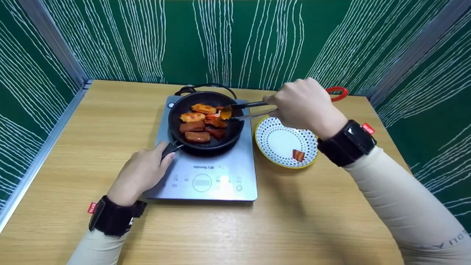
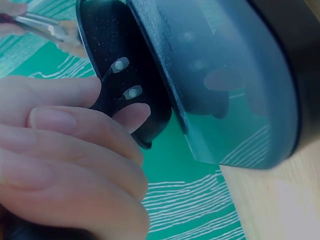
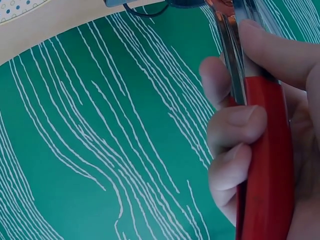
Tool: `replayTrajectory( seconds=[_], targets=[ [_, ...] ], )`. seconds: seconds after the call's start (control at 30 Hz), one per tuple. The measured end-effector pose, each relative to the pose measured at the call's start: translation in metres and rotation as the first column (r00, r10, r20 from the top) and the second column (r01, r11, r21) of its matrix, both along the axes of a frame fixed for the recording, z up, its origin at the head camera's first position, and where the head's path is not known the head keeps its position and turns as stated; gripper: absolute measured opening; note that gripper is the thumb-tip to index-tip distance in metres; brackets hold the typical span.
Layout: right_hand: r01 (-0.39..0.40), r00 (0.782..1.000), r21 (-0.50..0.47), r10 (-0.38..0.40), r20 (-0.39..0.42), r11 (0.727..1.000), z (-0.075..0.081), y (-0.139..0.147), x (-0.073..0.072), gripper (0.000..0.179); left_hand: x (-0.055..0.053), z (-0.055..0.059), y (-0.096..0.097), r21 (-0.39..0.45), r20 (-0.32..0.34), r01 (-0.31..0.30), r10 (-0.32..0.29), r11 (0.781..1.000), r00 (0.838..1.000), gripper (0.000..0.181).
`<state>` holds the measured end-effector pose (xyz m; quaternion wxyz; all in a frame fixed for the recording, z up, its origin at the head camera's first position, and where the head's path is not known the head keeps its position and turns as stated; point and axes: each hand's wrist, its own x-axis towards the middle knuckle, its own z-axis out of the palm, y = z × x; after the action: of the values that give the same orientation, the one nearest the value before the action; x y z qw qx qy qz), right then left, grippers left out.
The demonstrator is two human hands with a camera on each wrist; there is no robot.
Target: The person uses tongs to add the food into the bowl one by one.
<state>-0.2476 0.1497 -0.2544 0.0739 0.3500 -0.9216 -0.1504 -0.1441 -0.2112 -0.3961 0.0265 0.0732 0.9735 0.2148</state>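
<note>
My left hand (image 1: 141,173) grips the black handle (image 1: 170,150) of a frying pan (image 1: 231,137) that sits on an induction cooker. Several browned pieces of food lie in the pan, among them two orange-yellow pieces like chicken wings (image 1: 192,117) and a dark reddish-brown slab (image 1: 197,137). With my right hand (image 1: 303,105) I hold red-handled metal tongs (image 3: 270,155) that reach in from the right. Between the tong tips, over the pan's right side, is an orange piece of food (image 1: 225,113). In the left wrist view my fingers curl at the pan handle.
Right of the induction cooker (image 1: 235,169), a dotted white plate (image 1: 279,140) with a yellow rim holds one small reddish-brown piece (image 1: 298,155). A black cord (image 1: 217,85) loops behind the pan. Green panels with white lines (image 1: 250,44) enclose the wooden table (image 1: 92,147).
</note>
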Motion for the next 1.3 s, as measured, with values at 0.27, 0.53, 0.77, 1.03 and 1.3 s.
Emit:
replayTrajectory(
  seconds=[0.27, 0.53, 0.77, 1.03, 1.3],
  targets=[
    [0.016, 0.999, 0.078, -0.014, -0.034, 0.997, 0.001, -0.006, -0.001, 0.032, -0.001, -0.001, 0.0, 0.006, -0.012, 0.001, -0.001, 1.0, 1.0, 0.029],
    [0.026, 0.999, 0.141, -0.021, -0.042, 0.99, 0.0, -0.021, -0.002, 0.019, 0.001, -0.002, -0.001, 0.005, -0.01, -0.009, 0.009, 1.0, 1.0, 0.028],
    [0.072, 0.997, 0.132, -0.076, 0.021, 0.989, 0.004, -0.027, -0.003, 0.013, 0.0, -0.001, -0.001, 0.003, -0.009, -0.011, 0.011, 1.0, 1.0, 0.031],
    [0.092, 0.994, 0.15, -0.099, 0.04, 0.984, 0.011, -0.031, -0.002, 0.013, 0.0, -0.002, -0.001, -0.005, -0.03, 0.006, -0.006, 1.0, 1.0, 0.028],
    [0.124, 0.99, 0.18, -0.133, 0.039, 0.976, 0.014, -0.037, 0.004, 0.01, 0.0, -0.001, -0.001, -0.013, -0.025, 0.003, -0.003, 1.0, 1.0, 0.027]
  ],
)
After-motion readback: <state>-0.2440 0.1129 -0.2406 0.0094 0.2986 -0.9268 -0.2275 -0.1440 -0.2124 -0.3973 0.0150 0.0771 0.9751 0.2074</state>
